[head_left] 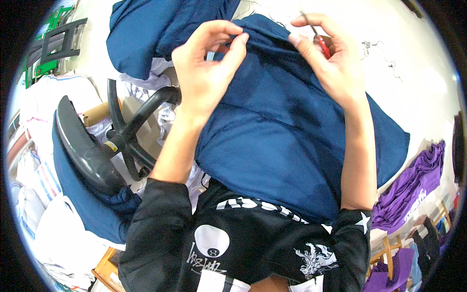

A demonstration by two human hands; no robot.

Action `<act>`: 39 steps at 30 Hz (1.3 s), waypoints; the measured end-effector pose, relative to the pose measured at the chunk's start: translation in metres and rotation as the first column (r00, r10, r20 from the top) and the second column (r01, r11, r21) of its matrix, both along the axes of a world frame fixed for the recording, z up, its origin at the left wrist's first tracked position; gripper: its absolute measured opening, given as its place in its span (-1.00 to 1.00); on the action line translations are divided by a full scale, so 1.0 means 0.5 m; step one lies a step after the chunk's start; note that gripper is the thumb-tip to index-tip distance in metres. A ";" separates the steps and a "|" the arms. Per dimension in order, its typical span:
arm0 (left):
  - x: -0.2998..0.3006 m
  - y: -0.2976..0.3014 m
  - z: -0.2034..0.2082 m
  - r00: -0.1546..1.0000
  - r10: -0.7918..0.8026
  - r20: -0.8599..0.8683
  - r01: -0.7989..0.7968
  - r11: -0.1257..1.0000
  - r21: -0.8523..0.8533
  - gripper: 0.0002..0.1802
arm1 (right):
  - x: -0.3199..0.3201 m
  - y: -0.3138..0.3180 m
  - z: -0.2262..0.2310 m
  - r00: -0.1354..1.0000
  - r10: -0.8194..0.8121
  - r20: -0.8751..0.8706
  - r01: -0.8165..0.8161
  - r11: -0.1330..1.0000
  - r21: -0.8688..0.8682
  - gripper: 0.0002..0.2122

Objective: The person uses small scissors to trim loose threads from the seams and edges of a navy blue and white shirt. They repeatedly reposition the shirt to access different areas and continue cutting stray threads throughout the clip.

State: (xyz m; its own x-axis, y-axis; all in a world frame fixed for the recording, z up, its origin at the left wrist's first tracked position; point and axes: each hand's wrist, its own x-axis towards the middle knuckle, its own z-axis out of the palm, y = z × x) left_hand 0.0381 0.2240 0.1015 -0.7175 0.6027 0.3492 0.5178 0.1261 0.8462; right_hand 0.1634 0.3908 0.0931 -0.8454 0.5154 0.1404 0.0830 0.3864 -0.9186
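A large dark blue cloth point(277, 126) lies spread over my lap and reaches up past both hands. At its upper left edge is my left hand point(209, 58), thumb and forefinger pinched together. What sits between those fingertips is too small to make out. To the right, my right hand point(331, 61) holds small scissors with a red handle point(323, 47). Their thin dark blade points up and left, beyond the cloth's upper right edge. The right thumb and forefinger are spread apart around the blade, while the other fingers curl at the handle.
Another dark blue cloth pile point(146, 36) sits at the upper left. Below it stands a black chair base point(129, 134) beside white bundles point(68, 228). Loose thread scraps point(372, 45) lie on the pale floor point(408, 73). A purple cloth point(411, 190) lies at right, near wooden stools point(389, 253).
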 end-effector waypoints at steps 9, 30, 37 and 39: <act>0.022 -0.035 -0.003 0.695 -0.202 0.690 0.012 0.963 0.270 -0.67 | -0.006 -0.042 -0.038 0.987 0.108 -0.118 -0.131 0.967 -0.216 -0.83; 0.010 -0.007 0.019 0.834 -0.367 0.411 0.425 0.904 -0.056 -0.78 | 0.050 -0.005 -0.026 0.988 0.023 -0.155 -0.075 0.937 -0.340 -0.87; 0.009 -0.007 0.036 0.799 -0.322 0.508 0.420 0.903 -0.089 -0.82 | 0.056 0.000 -0.009 0.991 0.070 -0.113 -0.091 0.977 -0.192 -0.90; 0.009 -0.005 0.043 0.777 -0.348 0.525 0.455 0.886 -0.086 -0.85 | 0.057 -0.001 -0.006 0.991 0.076 -0.111 -0.092 0.985 -0.146 -0.90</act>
